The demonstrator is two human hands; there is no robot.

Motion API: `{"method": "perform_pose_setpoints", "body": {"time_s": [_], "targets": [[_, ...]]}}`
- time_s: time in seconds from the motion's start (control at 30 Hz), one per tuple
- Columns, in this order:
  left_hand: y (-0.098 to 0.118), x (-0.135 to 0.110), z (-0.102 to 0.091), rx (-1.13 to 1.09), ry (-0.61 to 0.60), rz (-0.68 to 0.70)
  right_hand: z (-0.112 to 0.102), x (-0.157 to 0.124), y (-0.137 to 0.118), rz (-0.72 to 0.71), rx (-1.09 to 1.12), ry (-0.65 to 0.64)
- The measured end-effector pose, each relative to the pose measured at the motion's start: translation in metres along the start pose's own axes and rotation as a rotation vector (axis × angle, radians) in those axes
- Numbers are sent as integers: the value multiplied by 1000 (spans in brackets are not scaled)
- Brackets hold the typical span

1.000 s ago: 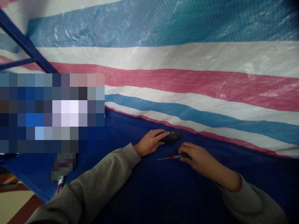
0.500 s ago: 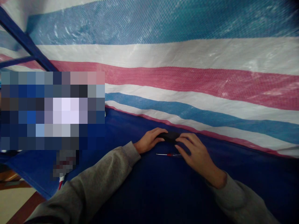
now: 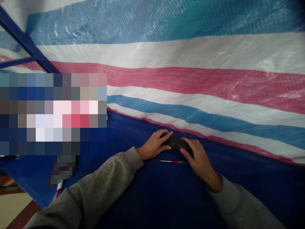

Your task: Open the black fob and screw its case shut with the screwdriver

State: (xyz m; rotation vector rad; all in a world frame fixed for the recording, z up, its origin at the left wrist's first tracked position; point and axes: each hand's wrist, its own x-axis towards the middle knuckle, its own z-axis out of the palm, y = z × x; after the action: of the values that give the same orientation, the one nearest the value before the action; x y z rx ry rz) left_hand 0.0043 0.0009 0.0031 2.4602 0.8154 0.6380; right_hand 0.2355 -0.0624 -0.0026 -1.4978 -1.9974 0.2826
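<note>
A black, rounded object that looks like a computer mouse (image 3: 176, 143) lies low over the blue surface, between both hands. My left hand (image 3: 159, 143) grips its left end, with the thumb on the near side and the fingers on the far side. Around the right end is my right hand (image 3: 196, 152), its thumb along the near edge and its fingers over the top. Just in front of the mouse lies a small screwdriver (image 3: 172, 161) with a thin metal shaft and a red and clear handle. The handle's end runs close to my right thumb.
Behind the blue surface (image 3: 143, 194) hangs a striped plastic sheet (image 3: 190, 78) in blue, white and red. A dark blue frame bar (image 3: 30, 41) slants down at the upper left. Pixelated blocks hide the area at left. Below them a red and white item (image 3: 58, 188) shows.
The mouse has tilted so that more of its glossy top shows. My right hand has shifted slightly down, with its fingers reaching further over it. My left thumb and fingers have changed position slightly.
</note>
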Motion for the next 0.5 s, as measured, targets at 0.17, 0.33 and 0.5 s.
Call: {"method": "perform_pose_setpoints", "body": {"time_s": [0.17,0.33,0.5], "targets": [[-2,1,-1,0,-16,3,-2,-1,0,5,-2,-25],[-1,0,-1,-4,2,0,-1,-1,0,21,4,-23],[0,0,-2,-19,29,1,0,-1,0,27,11,-16]]}}
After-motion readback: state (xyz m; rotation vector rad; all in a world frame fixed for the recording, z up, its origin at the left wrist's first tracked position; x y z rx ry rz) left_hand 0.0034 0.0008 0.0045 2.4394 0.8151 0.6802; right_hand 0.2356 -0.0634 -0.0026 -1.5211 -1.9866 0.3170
